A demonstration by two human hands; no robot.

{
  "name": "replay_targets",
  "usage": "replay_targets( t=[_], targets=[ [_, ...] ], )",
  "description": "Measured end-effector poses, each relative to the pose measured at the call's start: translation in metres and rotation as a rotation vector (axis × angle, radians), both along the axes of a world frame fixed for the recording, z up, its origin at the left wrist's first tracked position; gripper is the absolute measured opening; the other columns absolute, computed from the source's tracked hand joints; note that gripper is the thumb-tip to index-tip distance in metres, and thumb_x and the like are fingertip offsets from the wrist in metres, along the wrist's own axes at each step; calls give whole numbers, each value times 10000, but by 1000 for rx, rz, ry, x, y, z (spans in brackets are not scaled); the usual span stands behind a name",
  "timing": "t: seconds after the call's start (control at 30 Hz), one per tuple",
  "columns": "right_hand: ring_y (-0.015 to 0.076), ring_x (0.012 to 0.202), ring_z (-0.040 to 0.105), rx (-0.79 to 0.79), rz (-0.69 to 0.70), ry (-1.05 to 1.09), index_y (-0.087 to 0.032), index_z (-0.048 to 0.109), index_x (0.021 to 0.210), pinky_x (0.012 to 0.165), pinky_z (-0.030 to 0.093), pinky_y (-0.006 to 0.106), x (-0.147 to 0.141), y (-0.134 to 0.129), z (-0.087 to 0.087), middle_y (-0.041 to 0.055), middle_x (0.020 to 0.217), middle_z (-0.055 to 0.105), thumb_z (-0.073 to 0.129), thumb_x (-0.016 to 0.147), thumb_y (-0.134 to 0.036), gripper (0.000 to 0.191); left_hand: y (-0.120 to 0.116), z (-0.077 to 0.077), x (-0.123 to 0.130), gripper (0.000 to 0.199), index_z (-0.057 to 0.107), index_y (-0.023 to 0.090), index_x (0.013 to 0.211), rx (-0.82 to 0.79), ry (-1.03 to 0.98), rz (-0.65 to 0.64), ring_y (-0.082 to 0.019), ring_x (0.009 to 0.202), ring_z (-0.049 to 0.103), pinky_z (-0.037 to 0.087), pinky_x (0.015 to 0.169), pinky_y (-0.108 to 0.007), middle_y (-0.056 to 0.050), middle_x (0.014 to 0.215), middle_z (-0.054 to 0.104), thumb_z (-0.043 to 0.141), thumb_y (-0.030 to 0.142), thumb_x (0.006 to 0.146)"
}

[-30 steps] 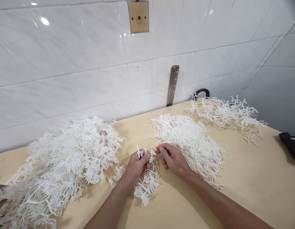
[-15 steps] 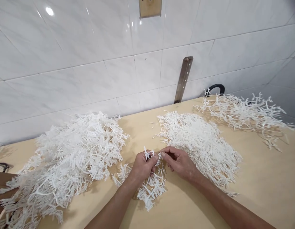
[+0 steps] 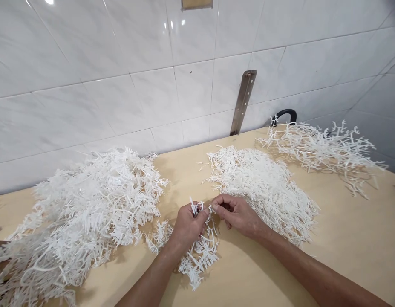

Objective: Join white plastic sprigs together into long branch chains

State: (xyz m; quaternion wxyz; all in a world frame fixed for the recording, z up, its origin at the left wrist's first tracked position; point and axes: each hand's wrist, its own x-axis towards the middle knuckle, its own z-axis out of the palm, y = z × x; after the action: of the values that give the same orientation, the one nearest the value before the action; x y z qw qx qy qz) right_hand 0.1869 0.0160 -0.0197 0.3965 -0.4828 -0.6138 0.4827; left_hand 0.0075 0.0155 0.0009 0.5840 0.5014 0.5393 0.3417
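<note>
From where I stand, I see the left hand (image 3: 191,224) closed around a white branched piece (image 3: 202,253), whose lower sprays hang down over the tabletop (image 3: 344,247). The right hand (image 3: 238,213) meets it near the top, thumb and forefinger drawn narrow in a pinch on a small tip, the other fingers curled in. A little white cluster (image 3: 160,234) lies just beside the left wrist. Farther left spreads a big heap of feathery white sprays (image 3: 101,200). Beyond the right hand sits a mound of short white bits (image 3: 264,187), and at the far right a tangle of bare white stems (image 3: 318,147), near a black curved handle (image 3: 288,113). A metal strip (image 3: 243,102) stands tilted by the tiled wall (image 3: 120,102).
</note>
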Motion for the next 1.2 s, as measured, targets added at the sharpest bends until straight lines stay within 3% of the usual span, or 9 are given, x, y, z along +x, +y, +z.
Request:
replay_targets(
  t=[0.3,0.6,0.77,0.9,1.07,1.2],
  targets=[
    [125,568,589,89,-79,-76,-215,719,866,468,499,240,-2,-4,-5,57,896,711,581,911,-404,238,1,4,2,263,620,172,690,38,55,-21,-117,449,461,335,459,-228,23,493,536,694,413,766],
    [127,571,564,24,-55,-36,-204,651,890,457,485,242,0,-5,-7,47,864,664,538,932,-398,228,1,2,3,320,566,185,660,34,48,-21,-100,416,403,314,446,-225,46,457,472,689,461,767],
    [170,719,592,293,-122,-242,-208,609,820,647,487,303,-7,-6,-6,49,842,650,488,945,-270,185,1,4,2,326,523,190,637,57,112,-55,-103,461,402,305,463,-227,41,500,462,674,446,771],
    [190,707,557,404,-282,-381,-206,551,752,642,441,320,-10,-1,-10,57,765,619,445,926,-213,204,-1,0,0,358,482,195,625,90,110,-70,-93,470,374,288,462,-220,53,511,420,684,457,759],
    [181,643,567,355,-385,-355,-205,596,785,609,440,310,-5,6,-17,39,718,640,513,896,-277,156,-2,-2,1,362,495,203,689,11,4,27,-90,406,363,281,401,-210,66,464,418,673,509,764],
    [165,586,575,266,-435,-250,-201,625,868,567,453,298,0,2,-22,17,702,647,568,889,-340,152,-1,2,1,376,511,198,714,-8,-41,18,-86,372,354,283,369,-201,63,443,451,670,533,772]
  ],
)
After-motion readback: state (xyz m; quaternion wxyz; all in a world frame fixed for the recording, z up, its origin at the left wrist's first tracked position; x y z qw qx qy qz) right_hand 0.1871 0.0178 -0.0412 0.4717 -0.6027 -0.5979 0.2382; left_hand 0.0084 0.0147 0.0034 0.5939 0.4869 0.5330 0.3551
